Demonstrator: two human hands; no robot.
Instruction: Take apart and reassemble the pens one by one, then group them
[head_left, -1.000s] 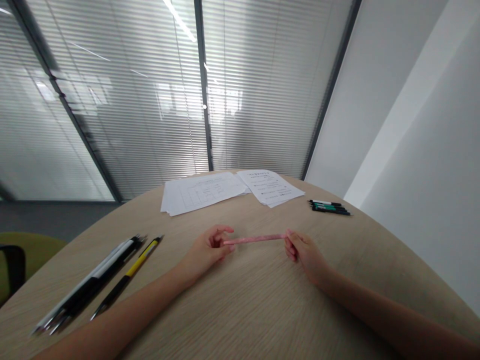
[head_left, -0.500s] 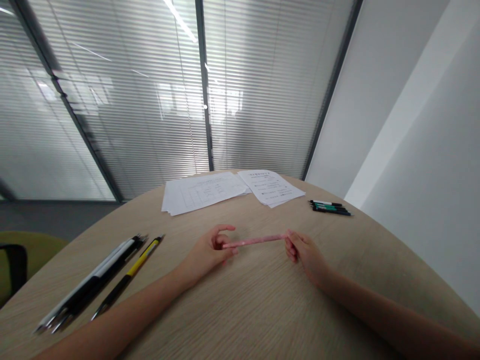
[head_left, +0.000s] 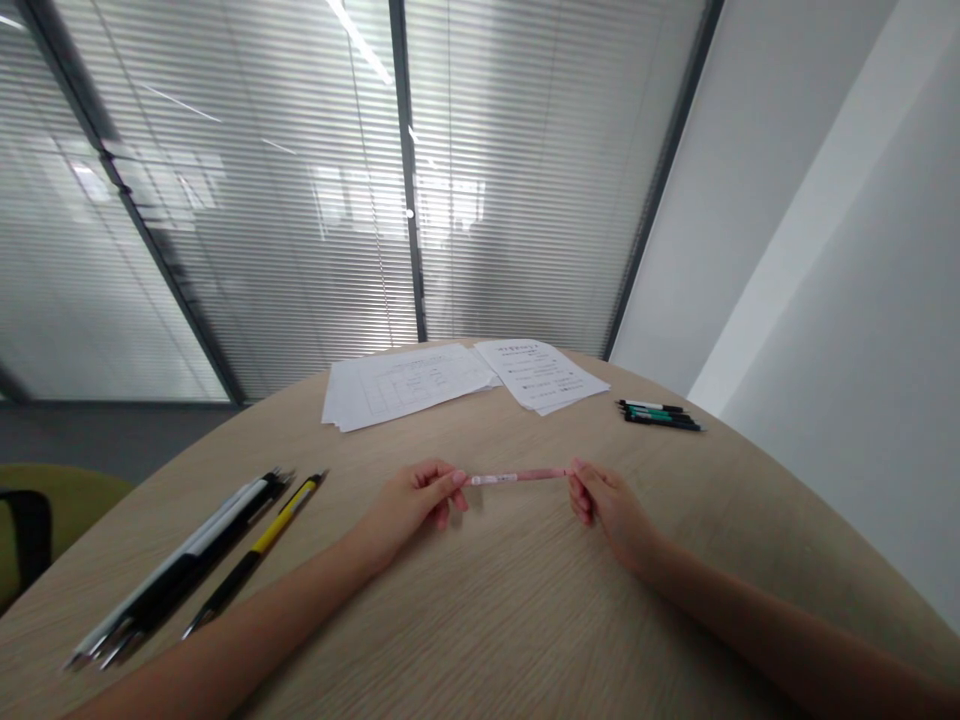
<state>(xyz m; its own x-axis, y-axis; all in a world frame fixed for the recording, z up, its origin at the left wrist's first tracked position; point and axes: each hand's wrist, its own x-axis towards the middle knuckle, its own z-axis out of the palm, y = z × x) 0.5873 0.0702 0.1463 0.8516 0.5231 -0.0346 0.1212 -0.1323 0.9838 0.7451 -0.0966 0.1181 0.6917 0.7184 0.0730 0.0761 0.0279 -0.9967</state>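
A slim pink pen [head_left: 529, 476] with a pale label spans the gap between my two hands, nearly level above the table. Its left end is pinched between the thumb and fingers of my left hand [head_left: 427, 498]. My right hand [head_left: 609, 505] grips the other end, fingers curled in, so both tips of the pen are hidden. Left of my left forearm lies a yellow and black pen [head_left: 266, 540], slanting away from me.
Beside the yellow pen lies a bundle of long black and white pens [head_left: 187, 560]. Printed sheets [head_left: 409, 385] spread across the far side of the round wooden table [head_left: 480, 620]. Several black and green pens [head_left: 660, 415] lie at the right. A green chair [head_left: 75, 500] stands at left.
My left fingers, spread around the pen's end before, have closed on it in a pinch. A white label now faces up on the pen. My right hand has stayed in place.
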